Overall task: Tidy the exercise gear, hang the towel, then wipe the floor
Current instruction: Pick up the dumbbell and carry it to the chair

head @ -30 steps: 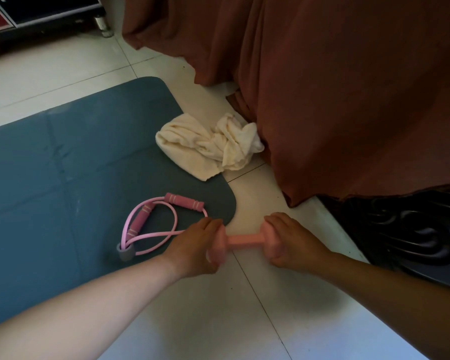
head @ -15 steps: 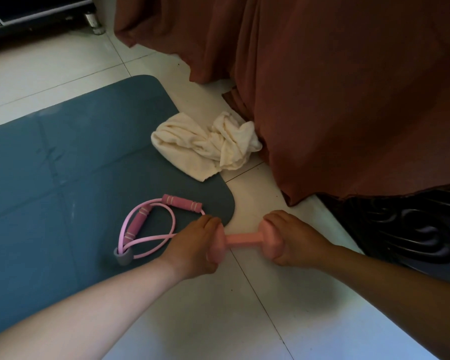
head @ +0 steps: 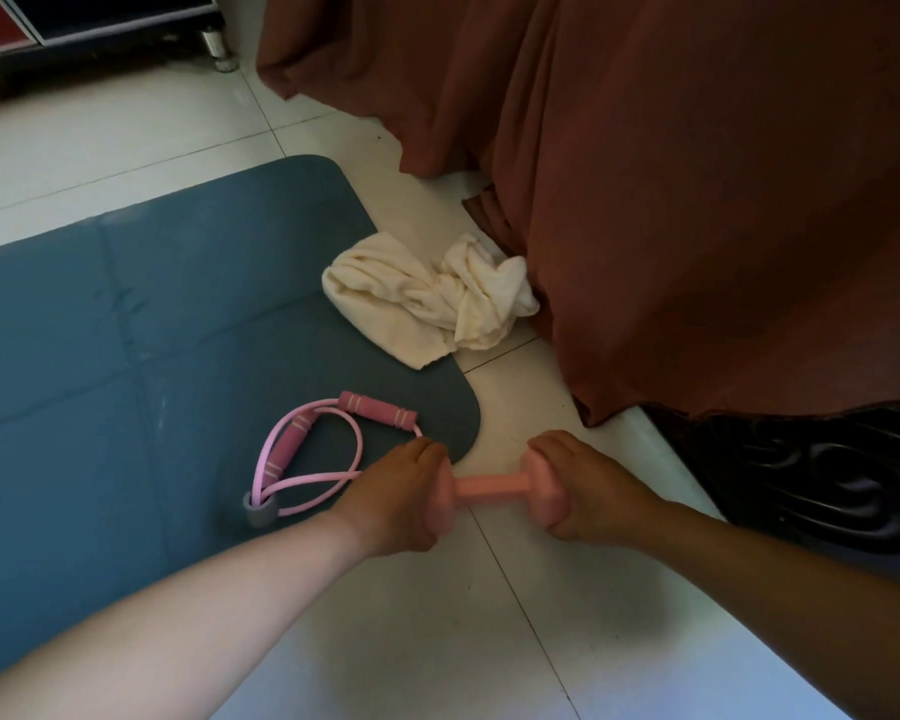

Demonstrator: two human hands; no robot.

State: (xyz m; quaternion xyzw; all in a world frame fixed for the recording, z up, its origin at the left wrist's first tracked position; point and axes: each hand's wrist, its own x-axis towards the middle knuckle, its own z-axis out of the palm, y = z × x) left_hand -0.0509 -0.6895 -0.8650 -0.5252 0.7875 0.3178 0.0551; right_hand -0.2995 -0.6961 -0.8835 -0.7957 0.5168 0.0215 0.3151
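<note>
Dumbbell (head: pixel 491 484) unmoved, both hands gripping, perhaps grounded

Both forearms are bare to the frame's edge, with no sleeves, rings or watch showing.

**Colours and Patterns in View**

Dumbbell (head: pixel 491 485): plain pale pink. Resistance band (head: pixel 328 449): light pink tubing, darker pink foam grips with pale stripes near their ends, grey joining sleeve. Mat (head: pixel 126 330): uniform slate blue with faint crease lines. Towel (head: pixel 427 298): cream, unpatterned. Floor (head: pixel 437 641): white tiles with thin dark grout lines. Draped fabric (head: pixel 697 174): solid reddish brown. Carved furniture (head: pixel 827 470): black, with scroll relief.
</note>
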